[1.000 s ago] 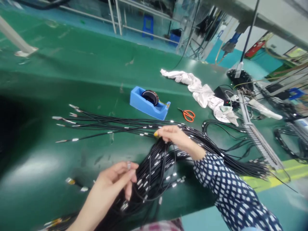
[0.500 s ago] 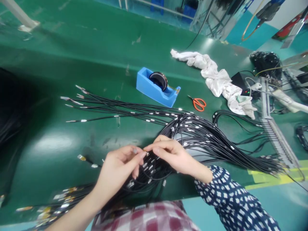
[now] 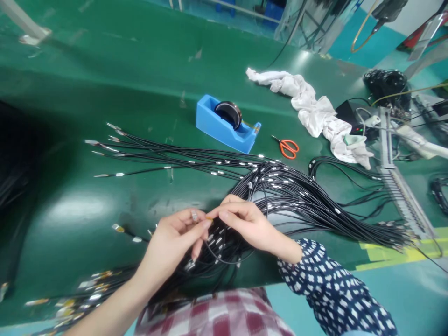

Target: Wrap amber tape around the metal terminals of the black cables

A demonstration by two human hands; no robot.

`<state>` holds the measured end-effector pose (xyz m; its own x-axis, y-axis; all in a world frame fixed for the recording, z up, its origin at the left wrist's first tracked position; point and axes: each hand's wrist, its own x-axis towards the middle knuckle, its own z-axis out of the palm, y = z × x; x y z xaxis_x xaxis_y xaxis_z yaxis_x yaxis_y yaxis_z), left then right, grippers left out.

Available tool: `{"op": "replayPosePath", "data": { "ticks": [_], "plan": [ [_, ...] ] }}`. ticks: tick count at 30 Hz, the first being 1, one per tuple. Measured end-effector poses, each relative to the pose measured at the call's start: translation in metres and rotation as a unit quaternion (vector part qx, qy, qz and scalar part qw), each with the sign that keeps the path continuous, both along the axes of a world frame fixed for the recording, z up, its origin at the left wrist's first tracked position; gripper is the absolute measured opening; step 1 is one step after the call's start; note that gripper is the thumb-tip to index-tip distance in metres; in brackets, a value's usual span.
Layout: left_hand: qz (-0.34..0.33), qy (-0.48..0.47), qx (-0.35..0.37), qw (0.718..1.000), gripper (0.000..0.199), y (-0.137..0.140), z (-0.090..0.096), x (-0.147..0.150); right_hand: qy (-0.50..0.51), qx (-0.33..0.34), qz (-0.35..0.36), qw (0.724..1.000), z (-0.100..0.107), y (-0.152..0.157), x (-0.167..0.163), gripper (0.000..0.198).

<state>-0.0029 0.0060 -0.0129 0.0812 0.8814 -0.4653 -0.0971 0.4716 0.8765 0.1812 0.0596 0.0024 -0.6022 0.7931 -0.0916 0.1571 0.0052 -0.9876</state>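
Thumb and fingers of my left hand (image 3: 175,238) are closed in a pinch at a cable end, where a small patch of amber tape (image 3: 209,219) shows. Meeting it from the right, my right hand (image 3: 248,226) presses thumb and index finger together at the same spot. The fingertips hide most of the cable end. Right beneath both hands runs a thick bundle of black cables (image 3: 297,200) with white labels. Another cable end (image 3: 118,228), with amber tape and a silver tip, lies left of my left hand.
Beyond the bundle stands a blue tape dispenser (image 3: 224,130) holding an amber roll. Orange-handled scissors (image 3: 288,148) lie beside it, with crumpled white cloth (image 3: 311,107) behind. A slotted metal rack (image 3: 406,200) is at right. Taped cable ends (image 3: 94,289) sit at the front left.
The hands stay together at the cable end, with small finger shifts. A silver bit that showed between the fingertips is now hidden. The whole view has shifted slightly.
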Motion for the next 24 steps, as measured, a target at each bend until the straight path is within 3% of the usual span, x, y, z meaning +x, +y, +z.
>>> {"op": "replayPosePath", "data": {
  "ticks": [5, 12, 19, 24],
  "plan": [
    [0.029, -0.021, 0.003, 0.999, 0.018, -0.001, -0.001, 0.000, -0.014, 0.031, -0.057, 0.998, -0.006, -0.007, -0.003, 0.028],
    [0.053, -0.028, 0.013, 0.998, 0.016, -0.002, -0.001, 0.005, 0.023, -0.019, -0.119, 0.992, -0.013, -0.014, -0.011, 0.021],
    [0.009, -0.052, 0.005, 0.999, 0.012, -0.004, 0.000, 0.006, 0.054, -0.022, -0.166, 0.984, -0.013, -0.011, -0.017, 0.015],
    [0.012, -0.090, -0.002, 0.996, 0.021, -0.002, 0.003, 0.008, 0.062, -0.102, -0.122, 0.985, -0.013, -0.005, -0.007, 0.018]
  ]
}}
